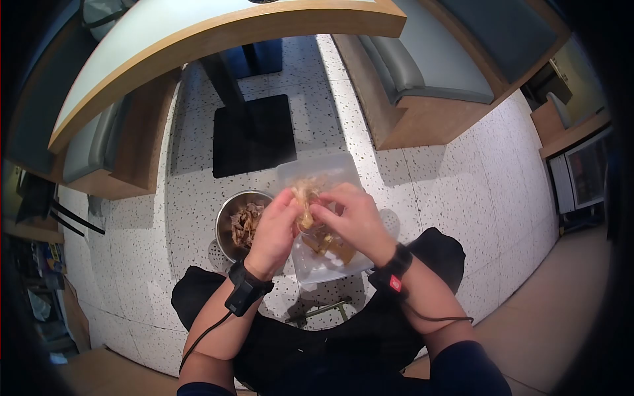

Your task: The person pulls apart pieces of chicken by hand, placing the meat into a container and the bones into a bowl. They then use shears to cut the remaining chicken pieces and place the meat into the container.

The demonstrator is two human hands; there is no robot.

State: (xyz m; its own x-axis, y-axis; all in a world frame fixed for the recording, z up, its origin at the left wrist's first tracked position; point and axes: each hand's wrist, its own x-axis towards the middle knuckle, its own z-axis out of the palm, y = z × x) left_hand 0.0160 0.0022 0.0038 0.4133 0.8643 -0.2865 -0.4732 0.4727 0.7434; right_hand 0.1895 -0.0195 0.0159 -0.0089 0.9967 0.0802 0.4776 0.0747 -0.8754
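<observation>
Both hands meet over a clear plastic tub [360, 265]. A pale, yellowish, food-like piece [304, 204] is pinched between them. My left hand [277, 228] has its fingers closed on the piece's left side, and my right hand [347, 214] grips it from the right with thumb and fingertips. Beneath the hands, the tub holds more yellowish pieces [320, 244] in its lower part. Left of the tub stands a round steel bowl [222, 231] with brown, shredded-looking pieces [246, 223] inside.
A wood-edged table [218, 39] spans the top, its black base plate [254, 135] on the speckled floor [191, 145]. Padded benches [429, 72] flank it. My dark-clothed knees [439, 257] frame the tub. A cable [205, 333] runs from each wrist device [247, 290].
</observation>
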